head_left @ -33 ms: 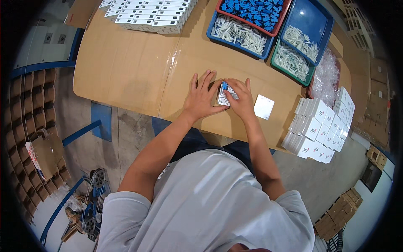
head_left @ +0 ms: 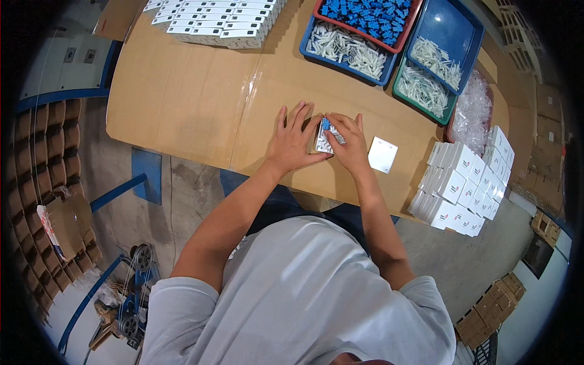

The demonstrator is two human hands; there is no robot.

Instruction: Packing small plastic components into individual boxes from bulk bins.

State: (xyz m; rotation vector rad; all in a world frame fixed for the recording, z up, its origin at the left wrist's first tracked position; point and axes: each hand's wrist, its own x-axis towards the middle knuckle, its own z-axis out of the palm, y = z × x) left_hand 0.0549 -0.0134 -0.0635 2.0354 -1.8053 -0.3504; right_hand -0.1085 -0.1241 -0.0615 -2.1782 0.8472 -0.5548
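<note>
A small white box (head_left: 320,145) with blue and white pieces sits on the brown cardboard-covered surface (head_left: 194,112), between both hands. The left hand (head_left: 291,145) spreads its fingers apart beside it; the right hand (head_left: 350,145) curls over it, grip unclear.

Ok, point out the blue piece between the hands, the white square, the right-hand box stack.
Blue piece (head_left: 325,124): head view, its middle.
White square (head_left: 382,155): head view, its centre.
Box stack (head_left: 462,184): head view, a middle box.
</note>
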